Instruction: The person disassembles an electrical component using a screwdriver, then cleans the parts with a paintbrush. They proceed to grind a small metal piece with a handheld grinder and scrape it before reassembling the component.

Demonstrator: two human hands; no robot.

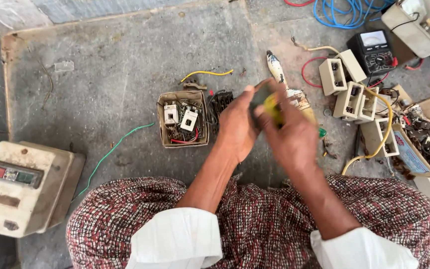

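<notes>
Hands meet above the concrete floor [125, 74]: left hand [237, 127] is curled around a dark part [259, 99], right hand [292, 137], blurred, closes its fingers on a yellow piece [273, 107] beside it.

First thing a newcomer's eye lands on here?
Both hands, left hand and right hand, meet at centre over a small dark part with a yellow bit; motion blur hides the details. Left of them sits a small box of switch parts, and a big cream switch box lies at far left.
</notes>
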